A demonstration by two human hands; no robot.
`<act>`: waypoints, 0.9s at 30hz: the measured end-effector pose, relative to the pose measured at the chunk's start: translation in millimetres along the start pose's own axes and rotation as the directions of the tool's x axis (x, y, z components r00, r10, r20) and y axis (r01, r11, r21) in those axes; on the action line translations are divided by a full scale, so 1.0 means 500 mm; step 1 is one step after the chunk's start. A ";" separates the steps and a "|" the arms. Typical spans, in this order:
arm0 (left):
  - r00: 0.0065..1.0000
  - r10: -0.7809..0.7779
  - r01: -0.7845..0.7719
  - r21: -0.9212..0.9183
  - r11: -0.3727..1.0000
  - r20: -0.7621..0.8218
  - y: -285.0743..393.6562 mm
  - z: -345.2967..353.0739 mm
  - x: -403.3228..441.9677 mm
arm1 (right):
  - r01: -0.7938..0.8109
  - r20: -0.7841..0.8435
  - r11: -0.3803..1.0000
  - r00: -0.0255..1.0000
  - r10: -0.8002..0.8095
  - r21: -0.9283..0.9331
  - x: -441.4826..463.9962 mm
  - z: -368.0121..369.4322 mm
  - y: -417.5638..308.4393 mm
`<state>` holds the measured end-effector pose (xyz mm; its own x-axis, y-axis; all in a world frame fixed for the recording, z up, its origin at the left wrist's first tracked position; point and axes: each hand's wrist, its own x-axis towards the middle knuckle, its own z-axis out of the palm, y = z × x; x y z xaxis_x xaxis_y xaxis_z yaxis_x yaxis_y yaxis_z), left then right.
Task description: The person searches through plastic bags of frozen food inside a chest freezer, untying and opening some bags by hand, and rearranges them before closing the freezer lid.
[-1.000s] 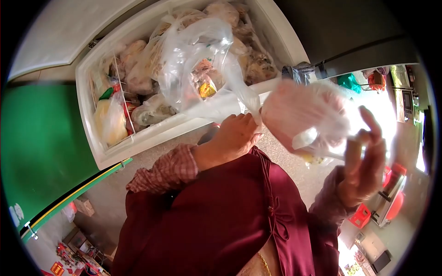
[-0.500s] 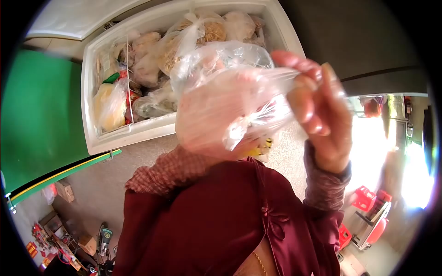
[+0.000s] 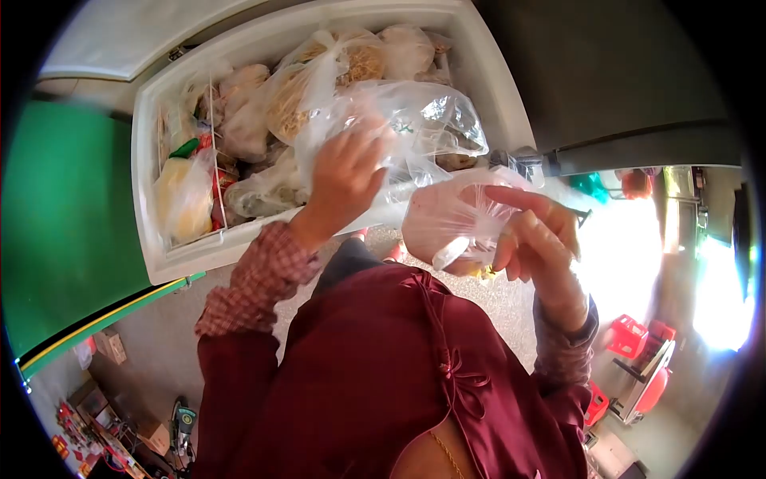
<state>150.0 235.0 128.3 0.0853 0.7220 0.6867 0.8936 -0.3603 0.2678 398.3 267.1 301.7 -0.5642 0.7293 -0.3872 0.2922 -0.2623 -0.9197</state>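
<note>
My right hand (image 3: 542, 243) pinches the gathered top of a pale pink plastic bag (image 3: 435, 219), which hangs beside the freezer's front right corner. A small shiny whitish patch shows on the bag's lower side; its contents cannot be made out. Over the chest freezer (image 3: 199, 259), my left hand (image 3: 345, 176) is closed at a clear plastic bag (image 3: 447, 120). The plastic partly covers its blurred fingertips. Beneath lie bags of tan, stringy food (image 3: 291, 104) and a bag with something pale yellow (image 3: 183, 195) at the left end.
A green surface (image 3: 72, 207) stands left of the freezer, and a dark panel (image 3: 606, 72) rises at the right. Red plastic stools (image 3: 628, 335) are at the lower right. Boxes and clutter (image 3: 104, 415) lie on the floor at the lower left.
The pink bag has moved right and down with my right hand, away from above the freezer. My left hand, hidden behind it before, now shows over the freezer at the clear bag.
</note>
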 end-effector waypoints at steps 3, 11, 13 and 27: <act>0.967 0.063 -0.074 0.035 0.997 0.247 0.010 0.092 0.053 | -0.028 -0.051 0.999 0.998 0.029 0.021 -0.011 -0.009 0.023; 0.898 -0.156 0.255 -0.198 0.947 0.411 -0.065 0.161 0.067 | -0.061 -0.087 0.990 0.994 0.072 0.125 -0.037 0.002 0.020; 0.801 -0.319 0.561 -0.450 0.694 0.507 -0.087 0.026 0.111 | -0.096 -0.095 0.982 0.989 0.112 0.160 -0.039 0.009 0.004; 0.660 -0.456 0.720 -0.677 0.154 0.597 -0.117 -0.265 0.009 | 0.219 -0.104 0.938 0.975 -0.198 0.270 0.064 0.081 -0.056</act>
<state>39.9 181.0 205.2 -0.0881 0.9934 -0.0729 -0.0996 0.0640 0.9930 341.0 272.1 312.4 -0.5276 0.8283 -0.1885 -0.0579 -0.2564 -0.9648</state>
